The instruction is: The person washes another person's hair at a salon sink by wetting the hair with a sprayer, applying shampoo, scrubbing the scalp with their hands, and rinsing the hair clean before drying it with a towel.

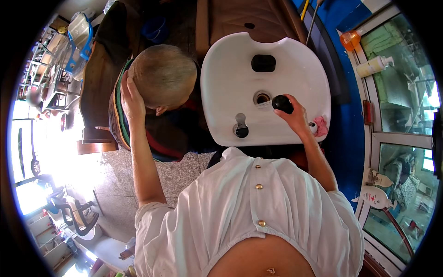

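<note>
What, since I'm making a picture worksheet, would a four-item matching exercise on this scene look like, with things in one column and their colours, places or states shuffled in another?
Column one
1. left hand
2. bucket
3. right hand
4. shirt

Column two
A. white, with gold buttons
B. holding a round black object over the sink
C. at another person's head
D. blue

Pairs: 1-C, 2-D, 3-B, 4-A

Standing in here I've got a blue wall beside white-framed windows, crazy bright daylight blowing out the opposite side, speckled grey floor, plus a brown padded seat behind it all.
</note>
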Available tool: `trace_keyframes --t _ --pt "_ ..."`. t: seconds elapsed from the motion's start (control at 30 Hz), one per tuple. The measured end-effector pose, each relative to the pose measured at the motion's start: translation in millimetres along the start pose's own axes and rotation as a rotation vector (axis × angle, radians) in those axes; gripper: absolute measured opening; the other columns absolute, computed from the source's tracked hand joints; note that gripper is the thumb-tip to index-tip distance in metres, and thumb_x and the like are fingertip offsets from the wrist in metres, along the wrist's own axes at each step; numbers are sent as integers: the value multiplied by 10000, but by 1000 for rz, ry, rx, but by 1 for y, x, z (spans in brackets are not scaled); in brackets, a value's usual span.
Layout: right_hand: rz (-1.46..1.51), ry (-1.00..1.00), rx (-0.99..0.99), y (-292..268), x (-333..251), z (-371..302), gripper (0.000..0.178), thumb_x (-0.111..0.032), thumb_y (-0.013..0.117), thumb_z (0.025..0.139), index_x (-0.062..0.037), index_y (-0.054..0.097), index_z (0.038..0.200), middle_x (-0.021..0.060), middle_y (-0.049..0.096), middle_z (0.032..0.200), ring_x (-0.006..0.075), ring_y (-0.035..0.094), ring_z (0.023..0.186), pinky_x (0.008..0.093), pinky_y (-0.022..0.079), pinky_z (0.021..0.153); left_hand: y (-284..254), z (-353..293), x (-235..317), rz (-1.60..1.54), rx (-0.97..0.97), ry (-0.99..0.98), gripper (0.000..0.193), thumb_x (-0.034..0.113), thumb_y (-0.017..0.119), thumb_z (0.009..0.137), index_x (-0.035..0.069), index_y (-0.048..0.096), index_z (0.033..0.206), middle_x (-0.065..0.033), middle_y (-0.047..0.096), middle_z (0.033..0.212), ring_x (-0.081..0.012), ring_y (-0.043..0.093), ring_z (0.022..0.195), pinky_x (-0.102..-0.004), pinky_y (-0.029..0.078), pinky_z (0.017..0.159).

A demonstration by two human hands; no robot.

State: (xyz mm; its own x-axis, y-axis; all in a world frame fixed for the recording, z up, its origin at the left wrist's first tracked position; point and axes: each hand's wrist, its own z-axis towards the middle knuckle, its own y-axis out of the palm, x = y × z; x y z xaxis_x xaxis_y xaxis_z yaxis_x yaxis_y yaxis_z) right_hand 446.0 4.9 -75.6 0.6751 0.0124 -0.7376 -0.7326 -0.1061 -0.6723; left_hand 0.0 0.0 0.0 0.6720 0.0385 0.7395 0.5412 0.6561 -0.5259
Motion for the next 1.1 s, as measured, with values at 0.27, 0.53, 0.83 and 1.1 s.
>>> trace_keyframes --t 0.27,0.53,0.83,1.1 --pt "3 4 36 -2 19 -2 571 -276 770 713 -68 530 1188 154 656 986 307 636 912 371 493 798 -8 10 -22 -173 72 -97 478 359 336 986 21 482 1291 -165 522 1272 -268 487 1182 -328 352 1011" --pt "-50 4 15 0 43 2 577 -290 760 720 -80 510 1195 170 653 986 332 636 903 384 497 781 -20 9 -20 -187 170 -194 503 384 338 976 40 445 1327 -140 466 1330 -255 455 1210 -340 350 1016" --pt "-143 85 -53 -14 106 15 603 -351 747 710 -145 488 1215 175 654 985 369 626 914 424 496 780 48 -101 55 340 291 344 455 151 513 929 -33 377 1323 -231 376 1375 -365 351 1285 -434 274 1052" --pt "-186 38 -278 -9 163 11 651 -359 734 703 -149 465 1257 186 650 995 376 620 932 443 485 795 142 -211 78 58 -506 111 456 124 599 850 59 462 1280 -182 391 1383 -373 407 1238 -424 344 1023"
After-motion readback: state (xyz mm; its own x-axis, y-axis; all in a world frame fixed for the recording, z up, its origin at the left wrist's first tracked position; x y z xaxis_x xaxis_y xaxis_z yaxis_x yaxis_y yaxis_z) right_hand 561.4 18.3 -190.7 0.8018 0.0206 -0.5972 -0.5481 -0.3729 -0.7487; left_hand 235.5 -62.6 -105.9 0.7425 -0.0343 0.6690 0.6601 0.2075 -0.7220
